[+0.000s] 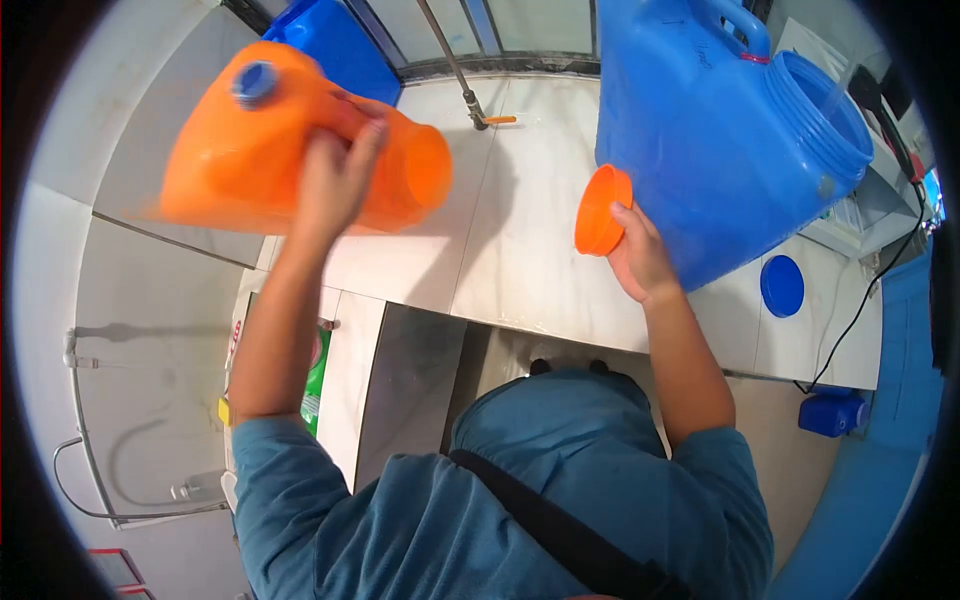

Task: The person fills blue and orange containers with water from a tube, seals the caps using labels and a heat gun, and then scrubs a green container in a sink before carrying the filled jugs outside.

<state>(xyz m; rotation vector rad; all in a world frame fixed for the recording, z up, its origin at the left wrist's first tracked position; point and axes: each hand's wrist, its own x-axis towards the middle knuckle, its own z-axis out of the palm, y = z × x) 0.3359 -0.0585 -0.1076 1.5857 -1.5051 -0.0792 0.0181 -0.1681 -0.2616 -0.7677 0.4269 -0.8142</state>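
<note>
My left hand [335, 170] is closed around the handle of an orange jerrycan [225, 150], which is tilted on its side over the left part of the counter. A small blue cap [255, 84] sits on its upper left, and its wide round neck points right. My right hand [640, 250] grips an orange screw lid [603, 212] by its edge, in front of a large blue jerrycan [690, 130]. The wide threaded mouth of that jerrycan is uncovered and faces right. A blue screw lid [782, 286] lies on the counter to the right of my right hand.
A tap with an orange lever [498, 120] rises from the back of the white tiled counter [545, 270]. Another blue container [340, 50] stands behind the orange jerrycan. A black cable [850, 335] hangs over the right side. A small blue bottle [832, 415] is lower right.
</note>
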